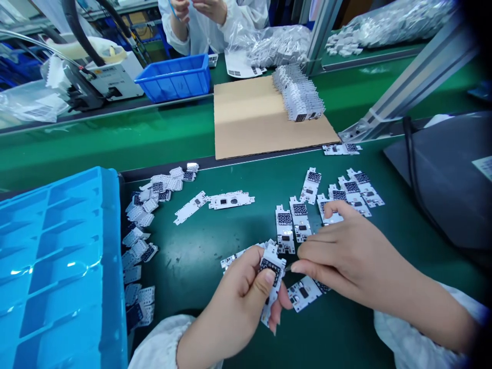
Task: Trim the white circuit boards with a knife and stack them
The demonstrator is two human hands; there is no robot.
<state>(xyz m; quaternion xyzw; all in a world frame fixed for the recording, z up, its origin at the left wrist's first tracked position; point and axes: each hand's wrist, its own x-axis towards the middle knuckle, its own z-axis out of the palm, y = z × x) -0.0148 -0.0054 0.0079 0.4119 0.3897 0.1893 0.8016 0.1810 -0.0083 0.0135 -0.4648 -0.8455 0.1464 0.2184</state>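
My left hand (246, 302) grips a small white circuit board (271, 279) between thumb and fingers, its black dotted square facing up. Just right of it is my right hand (338, 251), thumb and fingers pinched together near the board's edge. Whatever sits in that pinch is too small to make out. Under and beside my hands lie more boards: one loose circuit board (305, 293) below the right fingertips, a partly covered board (238, 256) behind the left hand, and an upright pair with a board (285, 228) ahead.
A blue compartment tray (109, 266) stands at the left, beside a pile of small white board pieces (142, 215). Beyond the green table (200, 271), stacked boards (300, 95) rest on cardboard (246, 123). A blue bin (175, 79), a metal post (415, 77) and a co-worker's hands (200, 9) are further back.
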